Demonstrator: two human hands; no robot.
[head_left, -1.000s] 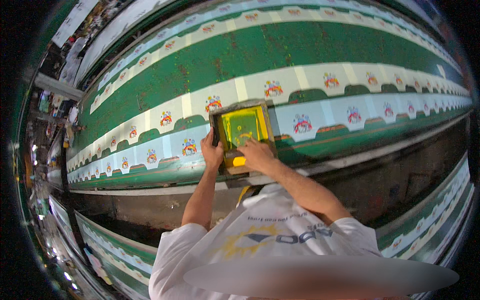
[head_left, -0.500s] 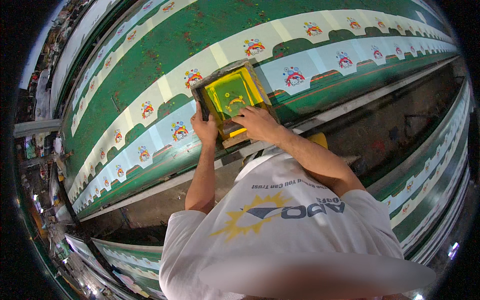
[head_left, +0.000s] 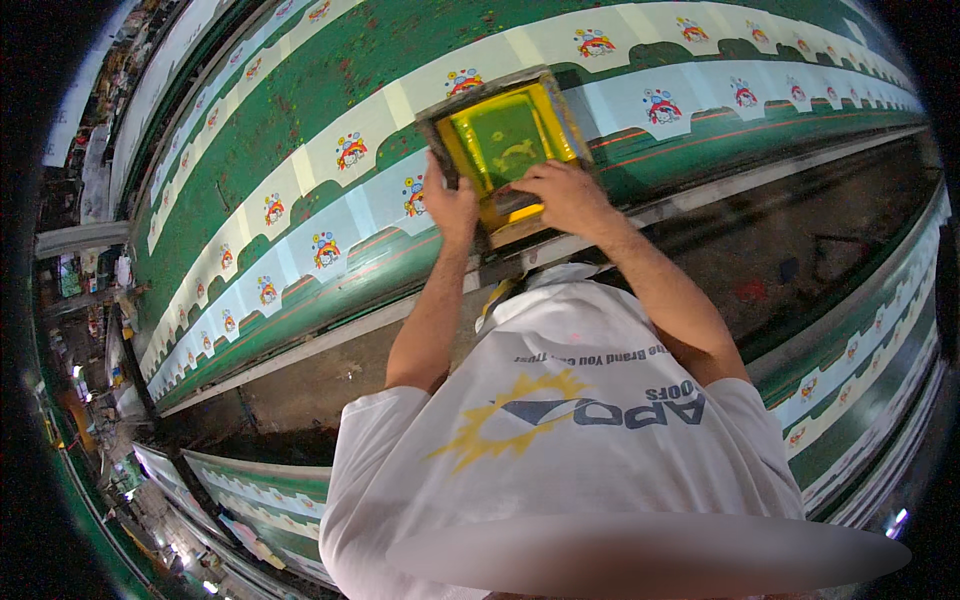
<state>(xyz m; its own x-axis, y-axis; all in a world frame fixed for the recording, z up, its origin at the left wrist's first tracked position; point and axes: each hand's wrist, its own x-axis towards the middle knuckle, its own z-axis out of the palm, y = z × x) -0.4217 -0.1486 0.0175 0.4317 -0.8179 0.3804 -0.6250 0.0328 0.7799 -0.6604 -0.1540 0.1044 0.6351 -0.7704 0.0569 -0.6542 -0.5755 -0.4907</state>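
A screen-printing frame point(head_left: 578, 128) with yellow ink around its green-looking mesh lies over the near row of pale blue printed pieces point(head_left: 620, 112) on a long green table. My left hand point(head_left: 452, 208) is closed on the frame's left side, with fingers along its outer edge. Inside the frame's near end, my right hand point(head_left: 568, 196) is closed on a squeegee point(head_left: 514, 201), mostly hidden by the fingers. A yellowish motif shows through the mesh ahead of the right fingers. The piece beneath the frame is largely covered.
A farther row of cream pieces point(head_left: 400, 115) bears the same colourful print. The green tabletop point(head_left: 225, 150) is speckled with ink. Its pale edge rail point(head_left: 350, 325) runs in front of me. Another table with printed strips point(head_left: 800, 400) stands at the lower right.
The frame has moved rightward along the near row by one print, both hands travelling with it. A print formerly covered by the frame now shows beside my left hand.
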